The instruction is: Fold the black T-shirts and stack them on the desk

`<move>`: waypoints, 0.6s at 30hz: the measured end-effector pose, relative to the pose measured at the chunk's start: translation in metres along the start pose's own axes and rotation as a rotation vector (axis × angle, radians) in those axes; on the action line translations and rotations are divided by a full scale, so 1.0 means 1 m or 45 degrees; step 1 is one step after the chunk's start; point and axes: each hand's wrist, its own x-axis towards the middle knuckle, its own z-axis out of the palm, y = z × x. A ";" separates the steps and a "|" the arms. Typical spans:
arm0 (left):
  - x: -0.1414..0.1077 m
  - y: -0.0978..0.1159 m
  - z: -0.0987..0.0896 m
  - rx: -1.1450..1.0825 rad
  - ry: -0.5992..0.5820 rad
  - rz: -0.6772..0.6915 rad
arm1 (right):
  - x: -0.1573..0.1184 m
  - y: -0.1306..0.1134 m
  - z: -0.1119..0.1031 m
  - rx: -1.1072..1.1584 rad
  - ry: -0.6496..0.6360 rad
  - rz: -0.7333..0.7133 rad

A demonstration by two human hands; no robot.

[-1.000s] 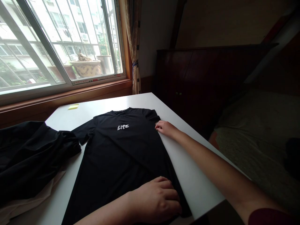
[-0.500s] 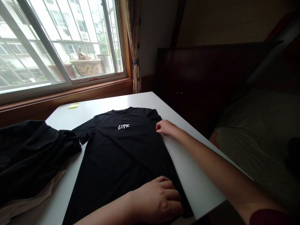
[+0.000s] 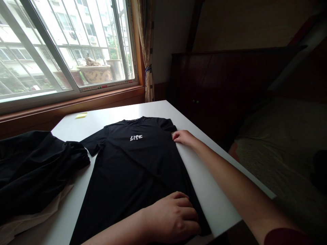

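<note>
A black T-shirt (image 3: 133, 163) lies spread front up, its collar toward the window and white "LIFE" lettering on the chest. My right hand (image 3: 184, 137) pinches the shirt's right side edge just below the sleeve. Nearer to me, my left hand (image 3: 176, 216) reaches across the lower part of the shirt. Its fingers are curled at the same side edge near the hem, and the fingertips are hidden beneath the hand. Between the two hands the shirt's side runs in a fairly straight line.
The shirt rests on a white table (image 3: 204, 173). A heap of dark clothing (image 3: 38, 166) with pale fabric under it lies at the left. Yellow sticky notes (image 3: 81, 115) are at the far edge. Beyond are a window, a tied curtain (image 3: 148, 68) and a dark cabinet (image 3: 194, 78).
The view has shifted very slightly. Both hands stay at the shirt's right side edge, and the shirt lies much as before.
</note>
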 end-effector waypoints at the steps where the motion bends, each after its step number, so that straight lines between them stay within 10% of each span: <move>1: 0.000 0.000 0.000 0.002 -0.002 0.012 | -0.001 0.003 0.001 0.034 0.011 0.006; 9: 0.003 0.004 -0.007 0.011 0.034 -0.022 | -0.006 0.014 0.007 0.160 0.079 0.011; 18: -0.001 -0.002 -0.001 0.051 -0.006 -0.477 | -0.008 -0.002 0.011 -0.046 0.372 -0.131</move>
